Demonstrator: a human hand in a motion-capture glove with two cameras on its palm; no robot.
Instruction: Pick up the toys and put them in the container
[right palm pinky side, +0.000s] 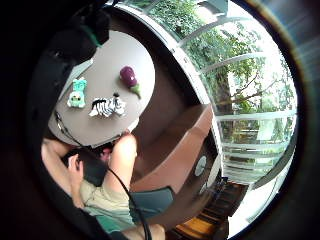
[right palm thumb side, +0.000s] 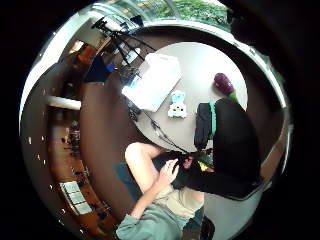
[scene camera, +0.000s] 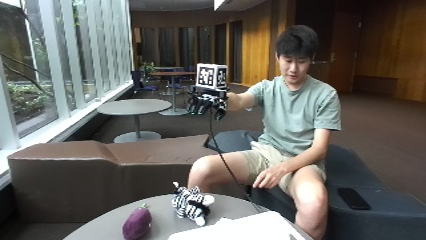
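Nothing was packed yet: the eggplant toy (scene camera: 136, 223), zebra (scene camera: 192, 202) and teal toy (right palm thumb side: 177, 104) lay on the table (scene camera: 106, 227) beside the white container (right palm thumb side: 152, 81), while the gloved right hand (scene camera: 208, 105) hung raised, fingers relaxed and empty.

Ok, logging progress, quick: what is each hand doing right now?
Right hand: raised high above the table, fingers hanging relaxed, open, holding nothing.
Bare left hand: resting on the thigh, holding nothing.
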